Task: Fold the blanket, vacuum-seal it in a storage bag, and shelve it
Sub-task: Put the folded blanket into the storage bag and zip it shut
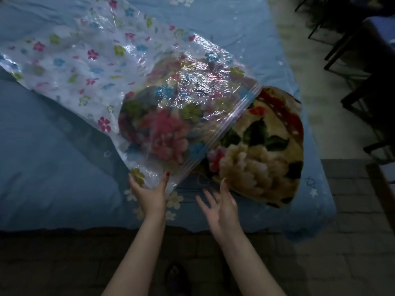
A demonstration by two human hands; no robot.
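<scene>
Two bare forearms reach up from the bottom edge toward a bed; the left hand point(149, 194) has its thumb and fingers spread in a wide V, cupping the near corner of the storage bag point(102, 60) without curling round it; the right hand point(220, 202) has straight, splayed fingers, the tips touching or just short of the near edge of the blanket point(263, 150), holding nothing; red polish shows on the nails of both hands. Folded into a thick, rounded bundle, the blanket is plush and fuzzy, cream with big pink, beige and red flowers and dark green leaves; about half of it sits inside the mouth of the bag and the other half sticks out to the right, lying on the bed. Clear, crinkly and glossy, the bag is printed with small pink, blue and green flowers; its zip strip point(230, 122) runs slantwise across the blanket, and its flat far end stretches away to the upper left. Beneath them lies a smooth blue bedsheet point(53, 167) with pale flower prints; a grey tiled floor point(352, 231) lies to the right.
</scene>
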